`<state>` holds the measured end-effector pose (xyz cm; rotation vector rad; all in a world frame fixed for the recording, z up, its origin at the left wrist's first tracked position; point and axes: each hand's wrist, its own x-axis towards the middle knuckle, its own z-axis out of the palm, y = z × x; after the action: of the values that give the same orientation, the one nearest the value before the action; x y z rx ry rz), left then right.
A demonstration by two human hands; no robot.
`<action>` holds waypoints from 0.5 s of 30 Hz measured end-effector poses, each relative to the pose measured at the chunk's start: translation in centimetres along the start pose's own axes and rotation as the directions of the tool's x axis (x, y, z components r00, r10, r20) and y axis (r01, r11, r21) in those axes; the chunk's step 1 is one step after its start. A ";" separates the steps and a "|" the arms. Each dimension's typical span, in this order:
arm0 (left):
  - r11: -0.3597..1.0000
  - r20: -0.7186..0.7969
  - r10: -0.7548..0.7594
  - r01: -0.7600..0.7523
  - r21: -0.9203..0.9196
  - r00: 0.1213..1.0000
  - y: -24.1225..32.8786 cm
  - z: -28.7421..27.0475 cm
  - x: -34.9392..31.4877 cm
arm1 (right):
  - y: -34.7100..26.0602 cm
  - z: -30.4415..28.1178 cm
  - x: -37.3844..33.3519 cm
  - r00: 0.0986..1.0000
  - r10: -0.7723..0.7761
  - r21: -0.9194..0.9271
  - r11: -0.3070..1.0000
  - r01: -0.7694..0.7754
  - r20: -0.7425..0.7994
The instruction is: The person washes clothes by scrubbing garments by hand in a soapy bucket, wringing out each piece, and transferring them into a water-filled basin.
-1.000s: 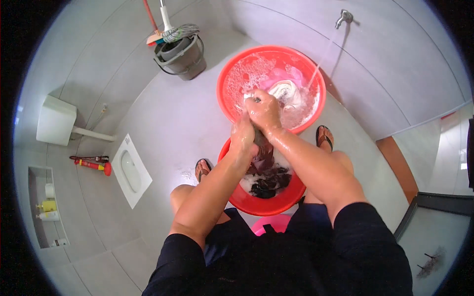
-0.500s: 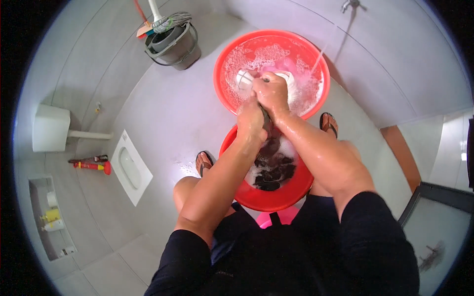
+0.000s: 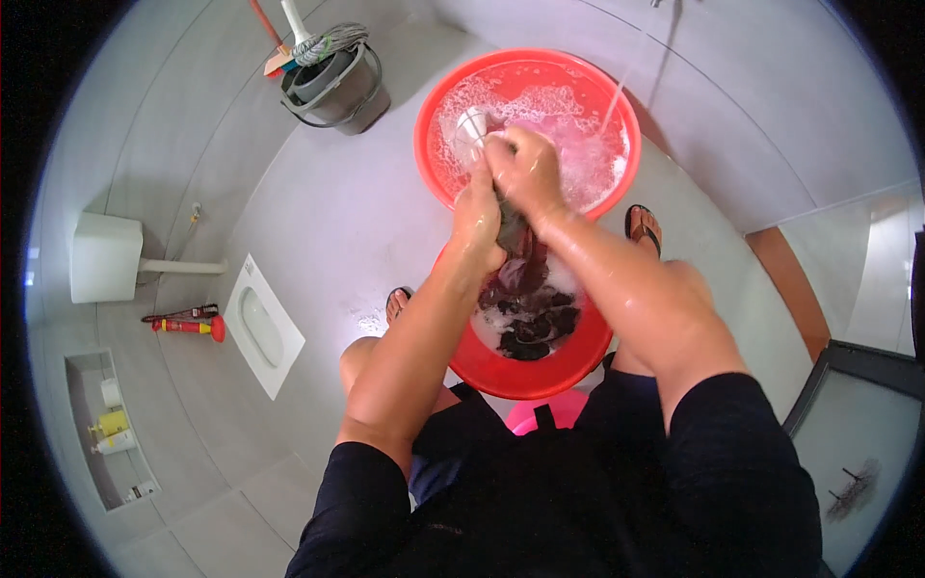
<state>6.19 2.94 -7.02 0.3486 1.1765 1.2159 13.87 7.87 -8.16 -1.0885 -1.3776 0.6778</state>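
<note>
My left hand (image 3: pixel 477 217) is closed round a dark, wet cloth garment (image 3: pixel 520 275), which hangs down into the near red basin (image 3: pixel 525 380). Just up and to the right, my right hand (image 3: pixel 525 169) is curled into a fist against the same cloth, slightly smeared by motion. Both hands are above the place where the two basins meet. More dark cloth lies in sudsy water in the near basin. Past my fingers, a white piece (image 3: pixel 471 125) shows in the far red basin (image 3: pixel 424 125); its kind is unclear. Pinkish, foamy water fills that basin.
A thin water stream (image 3: pixel 613 101) falls into the far basin. A grey bucket (image 3: pixel 352 101) with a mop stands at the back left. To the left are a squat toilet (image 3: pixel 258 323) and a red plunger (image 3: pixel 214 328). A pink stool (image 3: pixel 554 411) shows below me.
My left hand has moved slightly up along the cloth, and my right hand has turned. More of the garment shows below them. White cloth beside my right hand no longer shows.
</note>
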 end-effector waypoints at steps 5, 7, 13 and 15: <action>0.785 0.192 0.000 -0.119 0.609 0.981 6.6 -2.5 -4.1 | -0.8 -4.1 3.9 0.900 0.223 -0.090 0.975 -0.204 0.374; 0.866 0.186 0.180 -0.245 0.435 0.966 7.7 -3.6 -4.1 | -1.2 -6.3 4.3 0.714 0.025 -0.046 0.999 0.010 0.700; 0.895 0.089 0.401 -0.411 0.172 0.912 6.1 -3.5 -2.8 | -1.4 -6.3 3.6 0.691 0.229 0.164 0.876 -0.453 0.686; 0.944 -0.041 0.320 -0.322 -0.072 0.947 5.1 -3.7 -1.6 | -4.6 -1.8 0.1 0.886 0.325 0.448 0.772 -0.450 0.330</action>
<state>0.58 2.19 -3.88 0.4789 1.1205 1.5506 14.69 5.75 -3.80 -0.8746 -1.0610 1.4385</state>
